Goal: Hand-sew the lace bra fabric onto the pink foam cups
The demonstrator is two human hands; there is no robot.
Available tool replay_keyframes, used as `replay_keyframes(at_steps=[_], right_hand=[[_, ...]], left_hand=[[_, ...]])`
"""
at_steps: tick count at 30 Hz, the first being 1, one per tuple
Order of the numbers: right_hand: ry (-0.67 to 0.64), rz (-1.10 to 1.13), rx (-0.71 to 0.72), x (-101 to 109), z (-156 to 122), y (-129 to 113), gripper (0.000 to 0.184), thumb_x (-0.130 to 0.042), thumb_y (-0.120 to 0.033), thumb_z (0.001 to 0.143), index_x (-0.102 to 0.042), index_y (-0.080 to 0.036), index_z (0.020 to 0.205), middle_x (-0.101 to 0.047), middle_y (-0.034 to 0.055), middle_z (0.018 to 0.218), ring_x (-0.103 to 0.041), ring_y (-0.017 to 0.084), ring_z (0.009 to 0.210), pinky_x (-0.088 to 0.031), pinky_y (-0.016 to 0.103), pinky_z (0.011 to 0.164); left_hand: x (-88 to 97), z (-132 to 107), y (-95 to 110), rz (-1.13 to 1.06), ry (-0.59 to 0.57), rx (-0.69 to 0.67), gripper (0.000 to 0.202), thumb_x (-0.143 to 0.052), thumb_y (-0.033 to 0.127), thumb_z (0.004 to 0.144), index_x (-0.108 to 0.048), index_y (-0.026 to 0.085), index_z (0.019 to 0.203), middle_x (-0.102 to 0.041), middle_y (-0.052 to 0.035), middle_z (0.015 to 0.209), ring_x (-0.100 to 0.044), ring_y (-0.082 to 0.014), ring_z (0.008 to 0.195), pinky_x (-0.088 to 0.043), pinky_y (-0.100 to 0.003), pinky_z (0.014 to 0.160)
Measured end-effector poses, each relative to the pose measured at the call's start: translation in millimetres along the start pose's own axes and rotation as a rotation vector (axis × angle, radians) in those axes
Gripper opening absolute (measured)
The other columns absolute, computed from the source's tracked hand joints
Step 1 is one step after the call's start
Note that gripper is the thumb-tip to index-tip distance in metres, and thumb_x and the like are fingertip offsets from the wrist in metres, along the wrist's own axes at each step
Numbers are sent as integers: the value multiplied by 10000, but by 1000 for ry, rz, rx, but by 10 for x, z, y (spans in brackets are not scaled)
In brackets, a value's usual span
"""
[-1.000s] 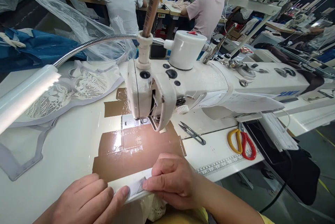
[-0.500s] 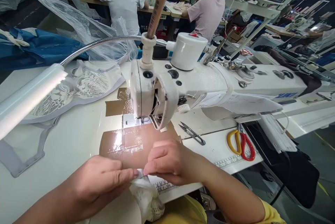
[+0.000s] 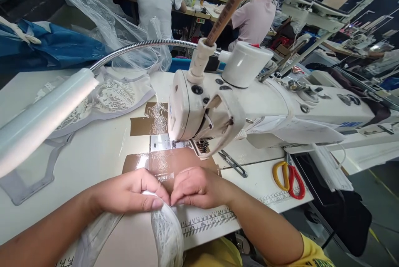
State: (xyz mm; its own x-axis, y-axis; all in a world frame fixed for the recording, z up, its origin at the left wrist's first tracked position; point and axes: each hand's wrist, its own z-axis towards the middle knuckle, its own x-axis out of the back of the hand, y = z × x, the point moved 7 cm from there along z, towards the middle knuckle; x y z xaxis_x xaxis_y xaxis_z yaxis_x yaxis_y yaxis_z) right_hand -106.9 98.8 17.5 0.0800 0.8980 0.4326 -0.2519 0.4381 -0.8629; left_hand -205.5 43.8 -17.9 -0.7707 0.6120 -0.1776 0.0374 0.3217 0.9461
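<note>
White lace bra with pale grey trim (image 3: 116, 96) is lying on the white tabletop (image 3: 102, 154), well to the left of the white JUKI sewing machine (image 3: 271, 97), and a glowing white tube lamp (image 3: 46, 121) cuts across part of it from this angle.

Next along, the left hand (image 3: 134, 191) is out in front of the machine's needle end, a bit to its left. Fingers are bent over with the thumb pressed up against them, basically no gap, clamped on the top edge of a white lace garment with a smooth beige cup (image 3: 168, 231). That piece hangs down from the fingertips on the side away from the machine, cup under the left palm and lace bulging out just below the thumb.

Right hand (image 3: 193, 189) is straight in front of the machine, practically touching the left one. Its fingers are curled in, thumb and index pinched together on a thin pale bit of the garment's edge, mostly hidden tbh. So the rest of the garment sits below and left of that pinch.

Further right, the slim black thread snips (image 3: 233, 164) lie just in front of the machine, then the scissors with one yellow and one red handle (image 3: 288, 180) beyond them.
</note>
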Motion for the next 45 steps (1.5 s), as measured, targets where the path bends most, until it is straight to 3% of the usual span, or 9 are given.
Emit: replay_keyframes(at_steps=[7,17,26,33,45], right_hand=[[-6,140,-81,-59,-10,114,308,-516,-352,936,-678,-105,849,-681,89,804,-613,119,737,-513,227,710],[69,197,-55,-55,14,71,156,-595,-209,876,-678,-96,809,-668,66,754,-608,106,701,-512,192,685],[-21,260,-97,-103,-16,161,184,-588,-240,886,-693,-92,857,-681,85,811,-610,122,736,-511,220,700],[20,340,-73,-94,0,134,152,-618,-184,863,-705,-60,856,-683,104,797,-611,131,734,-508,222,704],[37,321,-66,-99,25,94,150,-631,-172,853,-702,-44,822,-678,101,750,-601,120,698,-501,202,679]], left_hand=[[14,-5,-23,-16,-13,5,354,-593,422,845,-717,104,940,-467,10,615,-347,-117,549,-320,-236,527],[5,16,-29,-31,-13,14,391,-581,454,847,-706,95,940,-450,13,621,-335,-114,555,-286,-230,512],[-3,8,-12,1,-33,-3,358,-585,418,854,-716,96,938,-494,-4,648,-388,-129,594,-358,-247,573],[-1,1,5,24,-41,-27,360,-582,421,850,-725,102,938,-555,-31,683,-437,-150,620,-402,-262,605],[-27,8,1,5,-61,10,356,-579,424,848,-717,105,923,-511,-16,657,-411,-144,604,-370,-263,593]])
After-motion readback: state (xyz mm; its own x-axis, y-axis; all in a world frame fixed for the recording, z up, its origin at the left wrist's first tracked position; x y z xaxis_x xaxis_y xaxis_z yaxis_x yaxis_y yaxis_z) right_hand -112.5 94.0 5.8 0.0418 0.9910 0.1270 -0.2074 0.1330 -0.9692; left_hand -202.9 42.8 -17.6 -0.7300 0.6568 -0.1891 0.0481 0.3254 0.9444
